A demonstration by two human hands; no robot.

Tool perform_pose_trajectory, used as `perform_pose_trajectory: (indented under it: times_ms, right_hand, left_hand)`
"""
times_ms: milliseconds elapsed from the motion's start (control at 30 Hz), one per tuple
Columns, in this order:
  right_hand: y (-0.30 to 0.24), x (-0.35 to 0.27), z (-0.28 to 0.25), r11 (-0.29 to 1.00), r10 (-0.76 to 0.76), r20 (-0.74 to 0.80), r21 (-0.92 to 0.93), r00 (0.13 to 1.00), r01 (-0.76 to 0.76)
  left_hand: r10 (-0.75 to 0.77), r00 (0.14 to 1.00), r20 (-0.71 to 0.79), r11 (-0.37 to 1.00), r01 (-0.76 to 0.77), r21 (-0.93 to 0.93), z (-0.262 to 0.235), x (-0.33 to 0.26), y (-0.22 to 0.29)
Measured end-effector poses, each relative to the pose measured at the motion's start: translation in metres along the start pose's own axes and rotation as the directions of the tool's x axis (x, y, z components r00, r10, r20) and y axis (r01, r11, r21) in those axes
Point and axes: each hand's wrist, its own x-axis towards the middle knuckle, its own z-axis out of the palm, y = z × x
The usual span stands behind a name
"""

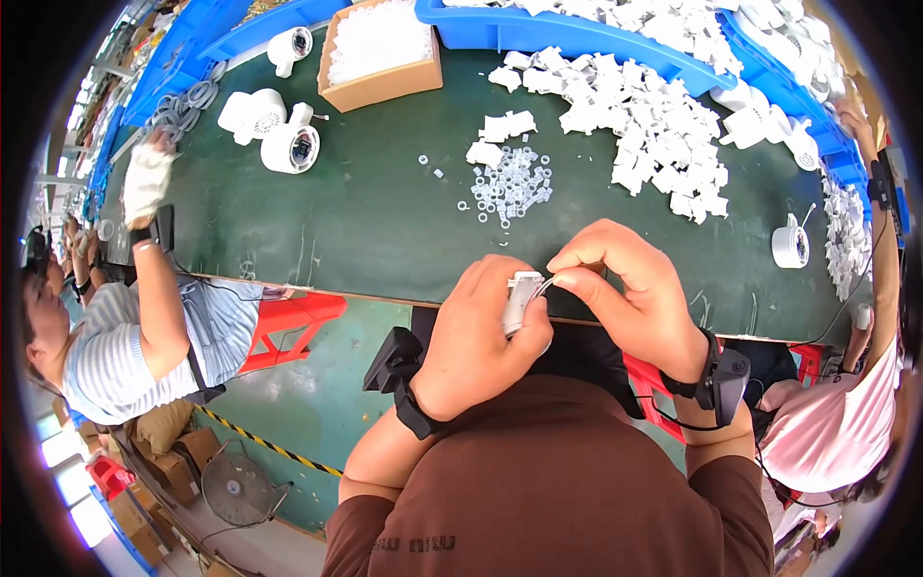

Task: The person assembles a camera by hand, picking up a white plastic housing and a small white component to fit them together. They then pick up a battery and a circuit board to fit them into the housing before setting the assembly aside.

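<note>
My left hand (486,317) is closed around a small white plastic part (522,296), just over the table's near edge. Between the thumb and forefinger of my right hand (630,293) is a thin grey-white cable (544,287), which bends toward the white part. Whether the cable is fixed to the part is hidden by my fingers. Ahead of my hands lies a heap of small clear rings (512,188). A few white pieces (502,130) lie against the far side of the rings.
A long pile of white plastic pieces (654,135) spreads below a blue bin (577,34). A cardboard box (385,82) holds small white items. White camera-like housings (288,149) stand left, another (790,245) right. Co-workers sit both sides; one wears a white glove (147,178).
</note>
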Motion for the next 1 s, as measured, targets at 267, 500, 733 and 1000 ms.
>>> perform_pose_trajectory:
  times_ms: [267,500,733,1000]
  right_hand:
    - [0.01,-0.01,0.016,0.996,-0.052,-0.103,-0.081,0.993,0.044]
    - [0.017,-0.011,0.023,0.992,-0.062,-0.131,-0.119,0.989,0.047]
    - [0.02,-0.011,0.019,0.992,0.029,-0.062,0.127,0.998,-0.021]
    - [0.019,-0.009,0.016,0.978,0.125,-0.051,0.176,0.991,-0.114]
  left_hand:
    - [0.025,0.994,-0.11,1.0,-0.025,0.001,0.004,0.004,0.002]
    - [0.02,0.988,-0.155,0.998,-0.029,-0.058,0.006,0.004,0.002]
    - [0.017,0.988,-0.153,0.998,-0.026,-0.055,0.007,0.004,0.001]
    - [0.074,0.99,-0.124,0.995,-0.081,-0.055,0.005,0.006,-0.001]
